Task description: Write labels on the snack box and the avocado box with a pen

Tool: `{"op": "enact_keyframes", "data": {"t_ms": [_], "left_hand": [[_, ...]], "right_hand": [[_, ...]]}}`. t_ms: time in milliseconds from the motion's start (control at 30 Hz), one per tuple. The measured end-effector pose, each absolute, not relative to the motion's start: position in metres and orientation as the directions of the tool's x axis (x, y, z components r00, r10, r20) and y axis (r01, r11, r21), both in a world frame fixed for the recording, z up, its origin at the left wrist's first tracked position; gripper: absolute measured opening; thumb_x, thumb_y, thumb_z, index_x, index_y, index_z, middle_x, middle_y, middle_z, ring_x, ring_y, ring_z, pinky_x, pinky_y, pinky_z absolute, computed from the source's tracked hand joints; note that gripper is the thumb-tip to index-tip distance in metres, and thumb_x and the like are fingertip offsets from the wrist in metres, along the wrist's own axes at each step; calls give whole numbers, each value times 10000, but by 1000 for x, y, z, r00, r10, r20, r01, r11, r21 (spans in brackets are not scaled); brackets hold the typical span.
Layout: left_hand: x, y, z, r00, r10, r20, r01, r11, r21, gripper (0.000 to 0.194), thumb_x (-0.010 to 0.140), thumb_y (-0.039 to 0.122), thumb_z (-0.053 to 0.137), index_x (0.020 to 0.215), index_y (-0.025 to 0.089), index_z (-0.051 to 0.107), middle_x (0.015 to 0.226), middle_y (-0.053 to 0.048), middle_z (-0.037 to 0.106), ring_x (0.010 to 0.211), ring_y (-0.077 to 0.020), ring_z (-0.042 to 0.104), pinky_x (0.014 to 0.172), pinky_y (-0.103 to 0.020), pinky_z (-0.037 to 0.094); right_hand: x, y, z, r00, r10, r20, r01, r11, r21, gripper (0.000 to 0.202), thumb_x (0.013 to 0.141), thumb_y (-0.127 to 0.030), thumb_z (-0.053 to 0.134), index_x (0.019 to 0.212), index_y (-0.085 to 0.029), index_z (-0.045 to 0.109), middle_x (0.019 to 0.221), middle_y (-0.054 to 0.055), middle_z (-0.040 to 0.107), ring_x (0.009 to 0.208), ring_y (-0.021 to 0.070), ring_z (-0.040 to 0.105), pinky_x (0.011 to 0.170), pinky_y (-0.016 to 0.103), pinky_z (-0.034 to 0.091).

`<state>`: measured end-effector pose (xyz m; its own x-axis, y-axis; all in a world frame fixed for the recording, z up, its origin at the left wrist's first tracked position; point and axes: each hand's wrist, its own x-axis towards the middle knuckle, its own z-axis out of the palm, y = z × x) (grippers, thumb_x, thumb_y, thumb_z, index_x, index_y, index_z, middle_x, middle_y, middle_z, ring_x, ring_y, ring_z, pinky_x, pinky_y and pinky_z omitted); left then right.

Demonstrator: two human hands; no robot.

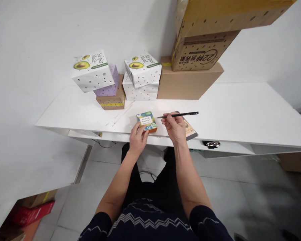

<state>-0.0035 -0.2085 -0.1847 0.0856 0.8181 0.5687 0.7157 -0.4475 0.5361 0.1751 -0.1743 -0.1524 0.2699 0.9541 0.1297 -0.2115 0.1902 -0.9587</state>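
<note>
My left hand (137, 138) grips a small printed carton (146, 121) with a green and orange label, holding it at the front edge of the white table (240, 110). My right hand (175, 127) holds a black pen (178, 115) level, its tip pointing left just beside the carton's right edge. Under my right hand lies a flat brown packet (191, 130), partly hidden by the hand.
At the back of the table stand two white avocado-print boxes (92, 71) (142, 68), a purple box (110, 82), a small taped cardboard box (112, 99) and large stacked cardboard cartons (190, 80). A dark metal clip (211, 144) hangs under the table edge. Red boxes (31, 212) sit on the floor at left.
</note>
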Motion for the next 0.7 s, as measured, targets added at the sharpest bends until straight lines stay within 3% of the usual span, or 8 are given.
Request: {"op": "enact_keyframes", "data": {"t_ms": [200,400,567,700], "left_hand": [[-3,-209,-186,90,827,556,720,-439,537,287,976,339,493,1177,192,634,1340,-160,565,1238,-250,578,1022,-405,510],[-3,-209,-187,95,833,545,711,-440,548,283,967,321,493,1185,194,619,1357,-161,544,1270,-262,553,1040,-419,500],[-2,-207,-192,90,833,546,706,-440,555,285,971,337,492,1183,188,612,1352,-162,526,1280,-255,540,1047,-415,497],[-2,-206,-196,79,826,559,695,-447,563,281,966,345,505,1170,186,616,1339,-163,530,1276,-257,541,1051,-421,495]], "right_hand": [[150,-172,-131,293,924,245,8,253,-967,337,896,-590,533,914,-264,448,607,-65,440,489,112,476,501,253,425],[133,-164,-138,169,966,194,63,186,-981,290,918,-506,494,962,-233,581,742,12,627,638,156,590,631,289,504],[130,-154,-152,222,970,100,53,90,-995,219,873,-449,526,933,-238,543,745,3,646,610,155,584,591,277,493],[128,-154,-153,280,948,149,177,101,-979,195,893,-436,491,856,-246,516,666,-9,617,588,160,573,595,277,469]]}}
